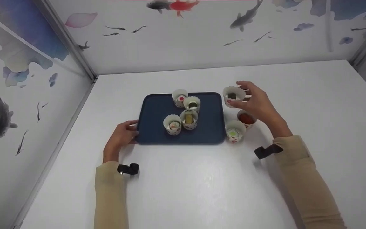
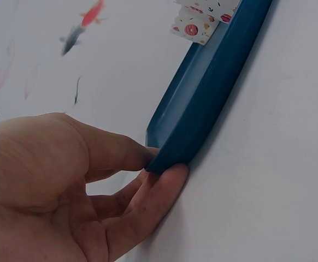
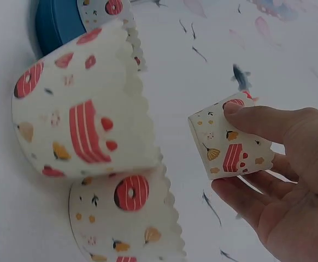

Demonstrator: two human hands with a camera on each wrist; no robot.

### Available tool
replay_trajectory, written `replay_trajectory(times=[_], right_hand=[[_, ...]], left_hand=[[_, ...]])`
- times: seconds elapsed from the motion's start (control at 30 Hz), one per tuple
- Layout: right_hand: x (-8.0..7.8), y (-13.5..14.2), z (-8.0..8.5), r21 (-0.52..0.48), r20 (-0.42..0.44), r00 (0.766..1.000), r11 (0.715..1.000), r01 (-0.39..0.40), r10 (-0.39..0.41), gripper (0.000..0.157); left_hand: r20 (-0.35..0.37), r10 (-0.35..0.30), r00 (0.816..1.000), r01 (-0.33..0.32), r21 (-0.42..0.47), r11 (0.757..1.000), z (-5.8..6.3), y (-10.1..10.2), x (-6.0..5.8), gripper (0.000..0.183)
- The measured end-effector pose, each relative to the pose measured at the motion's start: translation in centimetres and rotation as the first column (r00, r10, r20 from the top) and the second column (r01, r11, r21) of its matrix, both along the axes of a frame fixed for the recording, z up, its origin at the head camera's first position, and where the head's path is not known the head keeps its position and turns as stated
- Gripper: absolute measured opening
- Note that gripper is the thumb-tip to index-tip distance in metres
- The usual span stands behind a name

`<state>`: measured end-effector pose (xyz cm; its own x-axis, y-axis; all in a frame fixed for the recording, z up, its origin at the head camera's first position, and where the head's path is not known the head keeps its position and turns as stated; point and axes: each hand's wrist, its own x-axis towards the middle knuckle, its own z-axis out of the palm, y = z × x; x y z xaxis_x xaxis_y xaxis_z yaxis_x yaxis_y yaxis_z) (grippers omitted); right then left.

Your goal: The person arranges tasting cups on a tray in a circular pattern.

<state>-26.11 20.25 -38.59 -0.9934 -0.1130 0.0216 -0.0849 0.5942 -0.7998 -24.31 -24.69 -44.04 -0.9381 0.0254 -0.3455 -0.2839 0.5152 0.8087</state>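
Note:
At the left edge of a dark blue tray point(image 1: 154, 109), my left hand point(image 1: 123, 135) pinches the rim, with the thumb on top and fingers underneath in the left wrist view. My right hand point(image 1: 259, 101) grips a white paper baking cup point(image 3: 224, 144) with a cake and donut print, by its sides. Inside this cup point(image 1: 227, 96) is a small dark-and-white sushi piece point(image 1: 231, 95). It is beside the tray's back right corner. Several similar cups stand on the tray, one with a yellow-topped piece point(image 1: 189, 119), another with a pinkish one point(image 1: 174, 125).
Right of the tray stand two more cups, one with an orange-red filling point(image 1: 246, 118) and one with a green-centred piece point(image 1: 233, 133). The white table point(image 1: 183, 184) meets a fish-painted wall point(image 1: 186, 47) at the back and another panel on the left.

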Motion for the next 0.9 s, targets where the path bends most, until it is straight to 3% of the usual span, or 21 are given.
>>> replay_trajectory(times=[0.5, 0.9], right_hand=[[-0.9, -6.1, 2.2, 0.011, -0.047, 0.987, 0.989, -0.15, 0.15, 0.074], [-2.9, -9.5, 1.6, -0.052, 0.03, 0.975, 0.974, -0.221, 0.222, 0.07]], left_hand=[[-0.032, -0.007, 0.999, 0.007, -0.01, 1.0, 0.1, 0.0, -0.1, 0.055], [-0.036, -0.011, 0.999, 0.01, -0.016, 1.0, 0.0, -0.1, 0.0, 0.055]])
